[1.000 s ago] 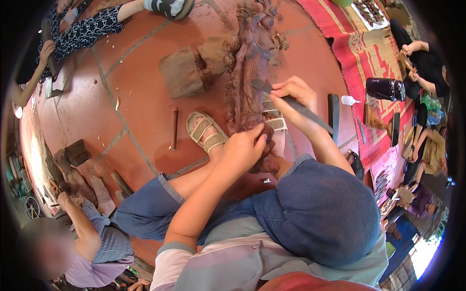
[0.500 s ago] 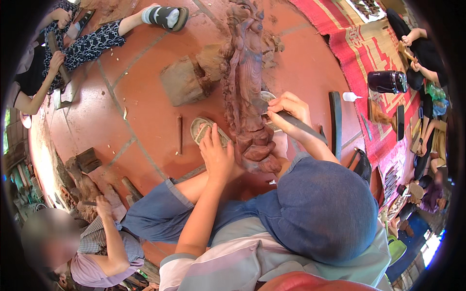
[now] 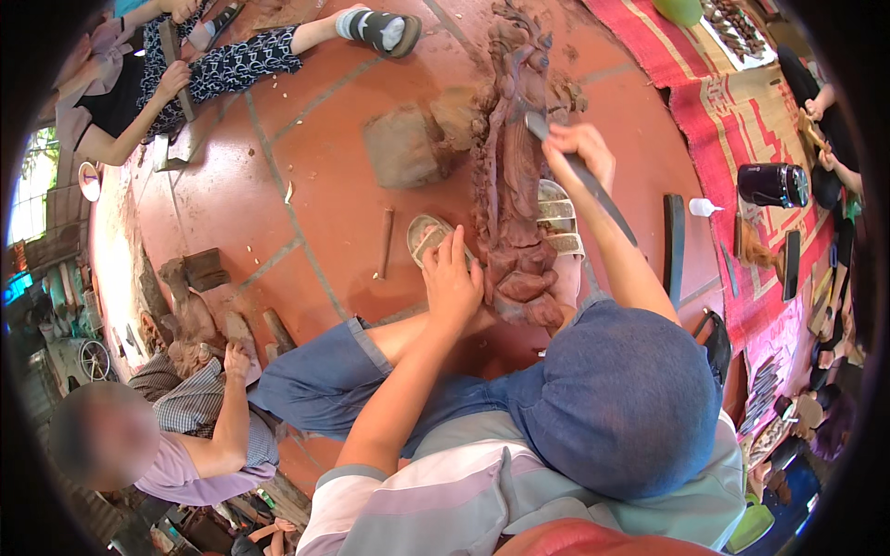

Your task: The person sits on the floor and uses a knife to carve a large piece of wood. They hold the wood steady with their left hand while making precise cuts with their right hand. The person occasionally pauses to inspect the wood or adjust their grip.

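Observation:
A reddish-brown carved wooden figure (image 3: 519, 176) stretches away from between my legs across the tiles. My right hand (image 3: 582, 153) is closed around a long, flat, dark file-like tool (image 3: 601, 190), whose lighter tip meets the upper middle of the carving. My left hand (image 3: 454, 278) is at the left side of the carving's near end, fingers stretched out, holding nothing. Whether its fingertips touch the wood I cannot tell. My left sandal (image 3: 428, 233) shows just beyond those fingers, and my right sandal (image 3: 558, 218) is partly hidden behind the carving.
Wood blocks (image 3: 403, 148) lie left of the carving, near a thin brown stick (image 3: 385, 243). On the right are a dark curved bar (image 3: 673, 248), a white squeeze bottle (image 3: 705, 207) and a dark flask (image 3: 772, 185) by a red mat (image 3: 714, 120). Other people sit at both sides.
My right hand has moved the tool farther up the carving, from its lower middle. My left hand stays beside the carving's near end. The whole view has shifted somewhat.

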A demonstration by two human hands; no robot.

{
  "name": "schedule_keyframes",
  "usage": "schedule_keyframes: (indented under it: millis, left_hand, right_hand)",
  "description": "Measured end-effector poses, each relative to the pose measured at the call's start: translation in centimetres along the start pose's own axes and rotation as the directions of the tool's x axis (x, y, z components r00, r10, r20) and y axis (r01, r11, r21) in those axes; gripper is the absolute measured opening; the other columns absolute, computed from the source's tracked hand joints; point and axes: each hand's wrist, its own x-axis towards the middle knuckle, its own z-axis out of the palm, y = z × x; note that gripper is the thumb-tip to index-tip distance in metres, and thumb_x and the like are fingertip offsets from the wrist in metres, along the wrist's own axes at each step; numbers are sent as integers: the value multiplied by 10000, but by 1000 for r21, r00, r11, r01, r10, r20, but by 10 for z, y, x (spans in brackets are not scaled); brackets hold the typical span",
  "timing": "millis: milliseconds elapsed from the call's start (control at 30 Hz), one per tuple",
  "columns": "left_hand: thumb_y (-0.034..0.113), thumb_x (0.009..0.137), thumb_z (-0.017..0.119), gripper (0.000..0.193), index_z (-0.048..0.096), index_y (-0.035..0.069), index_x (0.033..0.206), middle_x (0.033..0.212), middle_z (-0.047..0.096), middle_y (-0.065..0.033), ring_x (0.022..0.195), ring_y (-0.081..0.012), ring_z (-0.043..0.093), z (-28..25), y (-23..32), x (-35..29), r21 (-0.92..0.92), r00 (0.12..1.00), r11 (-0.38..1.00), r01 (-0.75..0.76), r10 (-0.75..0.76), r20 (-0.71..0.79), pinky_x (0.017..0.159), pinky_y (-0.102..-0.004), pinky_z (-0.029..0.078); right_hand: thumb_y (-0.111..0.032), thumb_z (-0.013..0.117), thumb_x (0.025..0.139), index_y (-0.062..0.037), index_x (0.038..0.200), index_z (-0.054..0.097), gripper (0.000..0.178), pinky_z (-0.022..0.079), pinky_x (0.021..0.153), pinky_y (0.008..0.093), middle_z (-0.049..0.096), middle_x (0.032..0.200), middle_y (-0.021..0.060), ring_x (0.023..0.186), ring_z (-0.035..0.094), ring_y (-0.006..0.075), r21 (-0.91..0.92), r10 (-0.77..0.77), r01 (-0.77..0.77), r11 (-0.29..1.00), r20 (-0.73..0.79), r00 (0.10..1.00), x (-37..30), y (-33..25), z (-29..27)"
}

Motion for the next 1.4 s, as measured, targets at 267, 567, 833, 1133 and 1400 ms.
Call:
schedule_keyframes:
  millis: [267, 567, 833, 1133, 1400]
  left_hand:
    - [70, 741, 562, 549, 458, 4, 1276, 1210, 528, -206, 1052, -404, 506, -8, 1, 2, -111, 991, 993, -29, 15, -130, 935, -510, 381]
    - [120, 734, 637, 698, 381, 58, 1380, 1313, 436, -155, 1164, -403, 399, -6, 1, -8, -151, 986, 980, 126, -140, -89, 985, -460, 368]
    - [129, 708, 696, 523, 572, 100, 1215, 1205, 524, -100, 1139, -342, 448, -46, 38, 29, -353, 889, 854, -383, 237, -391, 953, -431, 387]
    - [186, 732, 658, 124, 697, 154, 845, 883, 597, 6, 907, -224, 526, -42, 42, 27, -334, 847, 795, -507, 389, -362, 784, -360, 419]
    - [240, 685, 613, 109, 679, 208, 766, 744, 530, 53, 793, -182, 512, -48, 18, 44, -148, 788, 804, -576, 497, -363, 713, -328, 401]
  right_hand:
    - [23, 701, 761, -21, 763, 636, 78, 495, 757, 297, 640, 881, 105, 848, 626, 187, 135, 73, -79, 988, 51, 996, 1, 33, 5]
    - [26, 607, 859, -17, 805, 553, 87, 432, 838, 268, 572, 961, 89, 949, 548, 160, 197, 181, -232, 953, 247, 952, -59, 32, -24]
    - [71, 559, 820, -41, 812, 480, 137, 380, 820, 231, 454, 938, 56, 862, 446, 109, 224, 187, -429, 875, 661, 727, -55, -27, -41]
    - [77, 637, 750, -30, 813, 513, 176, 376, 785, 236, 454, 908, 59, 856, 472, 128, 154, 221, -487, 860, 747, 627, -61, -35, -32]
    - [-181, 555, 933, -55, 1181, 512, 281, 510, 799, 250, 590, 1039, 70, 893, 615, 150, 155, 550, -922, 356, 763, 341, -50, 5, -89]
